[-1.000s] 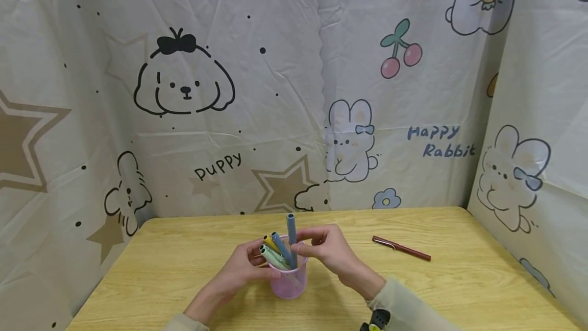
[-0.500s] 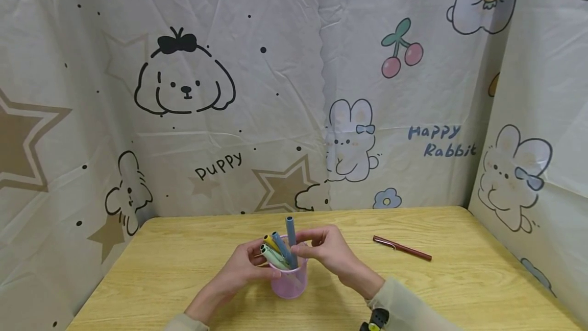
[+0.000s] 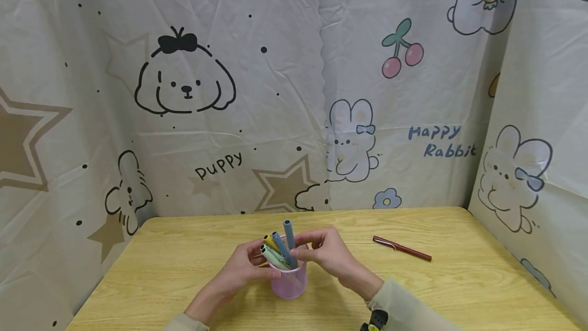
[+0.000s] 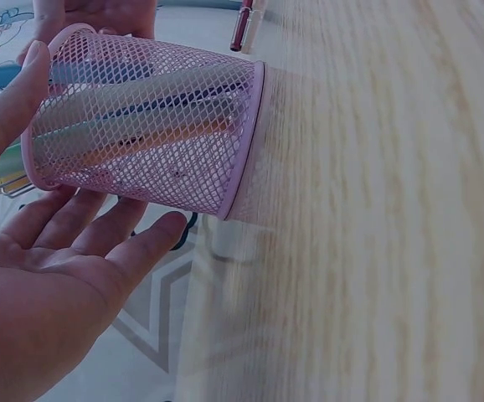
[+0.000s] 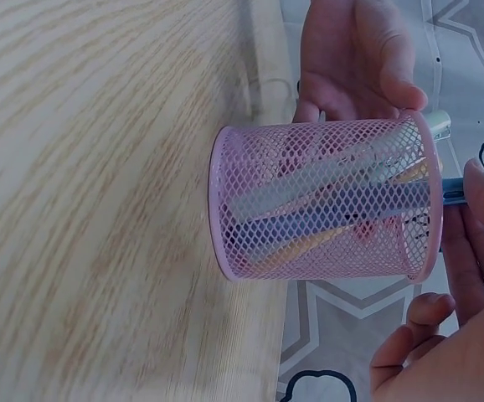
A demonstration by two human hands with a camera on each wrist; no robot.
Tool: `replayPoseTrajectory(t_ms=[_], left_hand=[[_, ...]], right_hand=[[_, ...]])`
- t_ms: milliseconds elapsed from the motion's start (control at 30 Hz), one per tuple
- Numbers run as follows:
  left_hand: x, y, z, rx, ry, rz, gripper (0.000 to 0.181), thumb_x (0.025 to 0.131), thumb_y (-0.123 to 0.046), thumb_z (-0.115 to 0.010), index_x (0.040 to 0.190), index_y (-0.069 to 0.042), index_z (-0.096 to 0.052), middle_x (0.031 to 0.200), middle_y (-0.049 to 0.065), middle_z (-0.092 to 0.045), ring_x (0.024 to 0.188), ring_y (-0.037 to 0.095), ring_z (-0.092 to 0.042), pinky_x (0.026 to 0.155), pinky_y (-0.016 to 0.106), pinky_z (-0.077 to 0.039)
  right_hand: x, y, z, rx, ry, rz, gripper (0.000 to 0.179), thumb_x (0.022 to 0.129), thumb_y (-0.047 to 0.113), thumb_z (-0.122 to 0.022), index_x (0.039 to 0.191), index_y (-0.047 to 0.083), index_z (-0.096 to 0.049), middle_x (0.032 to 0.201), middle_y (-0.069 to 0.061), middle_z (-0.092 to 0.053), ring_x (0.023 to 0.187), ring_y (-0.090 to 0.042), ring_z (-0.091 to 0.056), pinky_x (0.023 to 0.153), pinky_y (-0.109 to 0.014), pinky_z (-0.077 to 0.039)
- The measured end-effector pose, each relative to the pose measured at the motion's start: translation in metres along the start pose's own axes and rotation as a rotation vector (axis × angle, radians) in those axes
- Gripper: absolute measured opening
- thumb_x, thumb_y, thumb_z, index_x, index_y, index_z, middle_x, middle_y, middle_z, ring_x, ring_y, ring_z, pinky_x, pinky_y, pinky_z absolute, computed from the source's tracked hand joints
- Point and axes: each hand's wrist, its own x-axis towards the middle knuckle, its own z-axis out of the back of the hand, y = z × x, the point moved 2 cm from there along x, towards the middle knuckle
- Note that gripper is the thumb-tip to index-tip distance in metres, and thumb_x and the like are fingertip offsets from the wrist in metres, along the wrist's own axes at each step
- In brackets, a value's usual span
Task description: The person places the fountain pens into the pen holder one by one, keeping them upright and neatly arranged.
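A pink mesh pen holder (image 3: 288, 288) stands upright on the table with several pens in it. My left hand (image 3: 242, 265) holds it at the rim from the left; the left wrist view has the thumb on the near side of the rim and the fingers beyond. My right hand (image 3: 332, 253) pinches a blue pen (image 3: 288, 230) between thumb and fingers, its lower part down inside the holder. Leaning in the holder are a second blue pen (image 3: 280, 245), a yellow pen (image 3: 269, 240) and pale green pens (image 3: 273, 256).
A dark red pen (image 3: 403, 249) with a clip lies on the wooden table (image 3: 193, 249), right of the hands. Printed cloth curtains (image 3: 275, 65) surround the table at the back and sides. The right wrist wears a black watch (image 3: 378, 317).
The blue pen in my right hand has sunk lower into the holder and tilted slightly left; the right hand moved down a little with it. The left hand and holder stayed put.
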Motion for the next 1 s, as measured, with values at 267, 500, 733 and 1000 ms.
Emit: replayPoseTrajectory(t_ms=[267,500,733,1000], left_hand=[[0.001,0.001,0.000,0.010,0.000,-0.013,0.067,0.087,-0.004,-0.087,0.145,0.007,-0.055,0.131,0.020,-0.069,0.122,0.032,-0.067,0.100,0.032,-0.055],[0.003,0.002,0.000,0.021,-0.008,-0.036,0.067,0.085,-0.004,-0.089,0.142,0.009,-0.056,0.128,0.020,-0.070,0.120,0.030,-0.068,0.102,0.030,-0.053],[0.002,0.001,0.001,0.033,-0.026,-0.037,0.067,0.084,-0.005,-0.090,0.141,0.010,-0.057,0.124,0.018,-0.071,0.116,0.026,-0.069,0.101,0.030,-0.054],[0.002,0.000,0.000,0.012,-0.021,-0.027,0.067,0.083,-0.003,-0.090,0.140,0.010,-0.057,0.123,0.018,-0.071,0.114,0.025,-0.070,0.100,0.030,-0.055]], right_hand=[[-0.002,-0.001,0.004,-0.036,-0.005,0.011,0.024,0.090,0.013,-0.084,0.112,0.003,-0.081,0.110,-0.009,-0.078,0.085,-0.014,-0.055,0.070,-0.024,-0.044],[-0.009,-0.001,0.020,-0.117,-0.028,0.042,0.022,0.089,0.014,-0.085,0.109,0.004,-0.082,0.106,-0.010,-0.079,0.067,-0.011,-0.044,0.063,-0.022,-0.037],[-0.018,-0.007,0.044,-0.302,-0.028,0.082,0.014,0.089,0.018,-0.087,0.102,0.014,-0.084,0.099,0.002,-0.078,0.082,-0.016,-0.059,0.067,-0.023,-0.040],[-0.033,-0.015,0.083,-0.507,-0.002,0.104,0.014,0.090,0.020,-0.086,0.103,0.019,-0.082,0.099,0.011,-0.075,0.110,-0.027,-0.068,0.102,-0.060,-0.051]])
